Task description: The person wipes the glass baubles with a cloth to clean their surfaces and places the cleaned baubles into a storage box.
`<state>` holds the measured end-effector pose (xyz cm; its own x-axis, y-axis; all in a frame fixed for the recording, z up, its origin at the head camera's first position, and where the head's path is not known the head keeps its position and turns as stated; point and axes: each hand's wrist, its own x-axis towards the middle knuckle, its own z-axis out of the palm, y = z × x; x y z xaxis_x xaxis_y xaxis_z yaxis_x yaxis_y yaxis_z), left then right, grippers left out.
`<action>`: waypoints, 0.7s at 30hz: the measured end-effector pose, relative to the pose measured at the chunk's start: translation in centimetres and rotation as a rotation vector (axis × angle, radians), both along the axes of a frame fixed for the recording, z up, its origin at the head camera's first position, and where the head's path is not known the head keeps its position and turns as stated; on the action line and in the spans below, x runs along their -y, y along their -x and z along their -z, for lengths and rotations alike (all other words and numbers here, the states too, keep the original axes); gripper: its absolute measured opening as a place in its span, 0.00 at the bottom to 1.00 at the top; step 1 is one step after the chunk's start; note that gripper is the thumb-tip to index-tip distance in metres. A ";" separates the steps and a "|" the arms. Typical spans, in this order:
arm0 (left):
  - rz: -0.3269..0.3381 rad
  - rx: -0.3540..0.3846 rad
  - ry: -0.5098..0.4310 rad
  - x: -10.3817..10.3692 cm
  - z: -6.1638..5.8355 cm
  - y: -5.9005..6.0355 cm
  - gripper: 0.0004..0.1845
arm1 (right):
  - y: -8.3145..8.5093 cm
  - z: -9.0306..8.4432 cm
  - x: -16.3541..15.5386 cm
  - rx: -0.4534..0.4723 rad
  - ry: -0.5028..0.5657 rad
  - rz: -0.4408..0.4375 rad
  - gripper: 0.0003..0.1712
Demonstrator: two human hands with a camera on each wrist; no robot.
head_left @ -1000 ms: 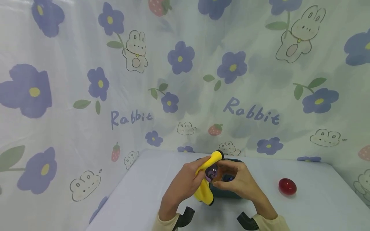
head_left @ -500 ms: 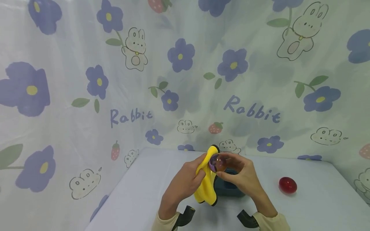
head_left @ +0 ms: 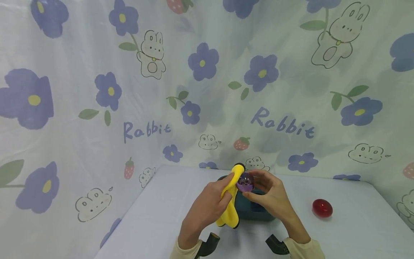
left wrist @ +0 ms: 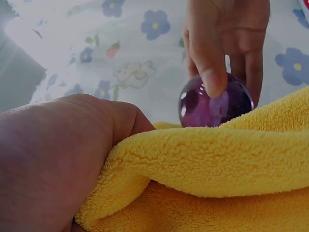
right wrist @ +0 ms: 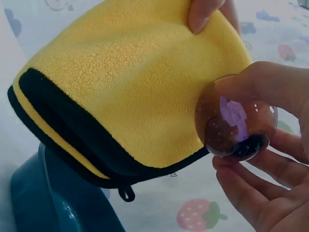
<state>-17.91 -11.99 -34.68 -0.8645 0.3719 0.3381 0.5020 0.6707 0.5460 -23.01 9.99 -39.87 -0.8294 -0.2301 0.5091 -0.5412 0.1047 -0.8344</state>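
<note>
From the head, one camera looks forward-down; both wrist views share the yellow cloth (right wrist: 135, 92) close-up.

"How does the cloth (head_left: 230, 214) look?"
"Yellow, fluffy, black-edged, hanging folded from the left hand (head_left: 208, 203)."
"And the ball (head_left: 245, 182)?"
"See-through, purplish, shiny, held up by the right hand (head_left: 273, 196), right beside the cloth."

Head view, lower centre: left hand (head_left: 208, 201) and right hand (head_left: 274, 196) both pinching, near each other, wrists (head_left: 190, 233) angled inward.
</note>
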 end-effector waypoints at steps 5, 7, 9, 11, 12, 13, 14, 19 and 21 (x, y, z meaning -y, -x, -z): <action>0.005 -0.033 0.001 -0.2 0.0 -0.1 0.29 | 0.1 0.1 0.2 -0.016 -0.069 0.008 0.36; 0.005 -0.051 -0.004 -0.3 0.0 -0.1 0.28 | 0.1 0.2 0.2 -0.030 -0.086 -0.002 0.36; 0.004 -0.072 -0.009 -0.4 0.0 -0.1 0.28 | 0.0 0.2 0.3 -0.039 -0.099 -0.016 0.35; 0.005 -0.088 -0.014 -0.5 0.0 -0.1 0.28 | -0.1 0.2 0.4 -0.044 -0.112 -0.026 0.33; 0.007 -0.093 -0.018 -0.5 0.0 -0.1 0.27 | -0.2 0.1 0.5 -0.045 -0.121 -0.033 0.33; 0.010 -0.097 -0.022 -0.5 0.0 -0.1 0.27 | -0.3 0.1 0.6 -0.043 -0.128 -0.038 0.32; 0.013 -0.099 -0.025 -0.5 0.0 -0.1 0.27 | -0.3 0.1 0.7 -0.041 -0.136 -0.045 0.32; 0.025 -0.092 -0.047 -0.3 0.1 0.1 0.26 | -0.9 -0.1 1.1 -0.032 -0.169 -0.062 0.33; 0.032 -0.085 -0.061 -0.1 0.3 0.2 0.26 | -1.2 -0.2 1.2 -0.027 -0.174 -0.074 0.33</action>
<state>-18.16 -11.86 -34.99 -0.8199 0.3753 0.4324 0.5688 0.6203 0.5402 -21.84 8.81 -39.72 -0.7932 -0.3770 0.4783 -0.5751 0.2052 -0.7919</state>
